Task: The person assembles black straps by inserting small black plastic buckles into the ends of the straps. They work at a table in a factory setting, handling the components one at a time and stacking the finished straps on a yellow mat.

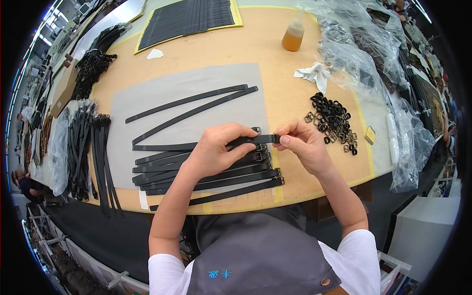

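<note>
My left hand (216, 147) pinches a black belt strap (264, 139) between thumb and fingers, a little way in from its right end. At that end the fingertips of my right hand (306, 147) are closed on the strap, where a small black loop (276, 139) seems to sit around it; the fingers partly hide it. Just below my hands lie several black belts with buckles (236, 186), their buckle ends to the right. Two loose black straps (189, 103) rest farther away on a grey sheet (147, 93). Right of my right hand is a pile of black loops and metal buckles (334, 120).
A bottle of amber liquid (293, 37) and a white cloth (314, 74) stand beyond the pile. Flat rows of black straps (189, 19) lie at the back. Bundled straps (101, 157) hang over the left edge. Clear plastic bags (354, 54) cover goods at the right.
</note>
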Available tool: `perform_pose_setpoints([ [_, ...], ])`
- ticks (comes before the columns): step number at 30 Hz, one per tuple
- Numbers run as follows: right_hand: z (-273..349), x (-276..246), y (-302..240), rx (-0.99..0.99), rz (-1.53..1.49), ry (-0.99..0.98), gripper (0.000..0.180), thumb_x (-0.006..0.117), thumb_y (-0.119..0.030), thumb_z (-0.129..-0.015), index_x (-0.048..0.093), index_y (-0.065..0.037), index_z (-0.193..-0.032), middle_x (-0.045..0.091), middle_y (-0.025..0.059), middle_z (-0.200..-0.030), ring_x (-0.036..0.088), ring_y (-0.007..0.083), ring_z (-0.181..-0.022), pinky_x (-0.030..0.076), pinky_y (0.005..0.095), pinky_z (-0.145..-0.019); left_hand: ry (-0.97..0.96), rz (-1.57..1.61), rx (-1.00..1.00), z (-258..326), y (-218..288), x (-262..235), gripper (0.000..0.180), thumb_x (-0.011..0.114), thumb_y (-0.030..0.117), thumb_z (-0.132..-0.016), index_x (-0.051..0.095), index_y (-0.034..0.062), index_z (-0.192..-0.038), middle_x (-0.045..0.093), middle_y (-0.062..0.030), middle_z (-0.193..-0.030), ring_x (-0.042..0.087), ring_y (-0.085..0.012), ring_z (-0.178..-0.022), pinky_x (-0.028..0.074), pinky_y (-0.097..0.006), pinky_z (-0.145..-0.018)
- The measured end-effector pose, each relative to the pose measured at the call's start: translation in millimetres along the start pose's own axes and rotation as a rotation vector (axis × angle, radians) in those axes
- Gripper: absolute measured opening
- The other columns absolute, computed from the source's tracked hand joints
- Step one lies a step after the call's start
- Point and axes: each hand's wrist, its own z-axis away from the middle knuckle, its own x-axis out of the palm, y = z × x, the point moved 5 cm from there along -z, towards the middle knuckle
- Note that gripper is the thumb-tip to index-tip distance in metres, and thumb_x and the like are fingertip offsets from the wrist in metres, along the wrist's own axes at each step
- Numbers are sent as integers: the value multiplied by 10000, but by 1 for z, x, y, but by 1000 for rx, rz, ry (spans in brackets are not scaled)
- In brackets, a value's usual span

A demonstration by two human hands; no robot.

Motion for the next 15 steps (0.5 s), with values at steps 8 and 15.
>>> perform_pose_setpoints([
  [8,3,6,33,38,-77,117,87,681,-28,-962,655,-20,-1044,710,77,-1043,676,116,-937,558,273,-898,-8,-17,55,4,0,-1,241,839,33,-817,752,-2,-1039,729,-91,-839,678,-191,-711,515,-297,-632],
  [15,2,31,35,-7,-61,106,107,691,-8,-964,644,-27,-1058,703,65,-1059,652,102,-957,551,269,-896,-46,70,58,7,-10,7,262,835,26,-832,748,1,-1078,738,-83,-834,673,-159,-699,517,-289,-639],
])
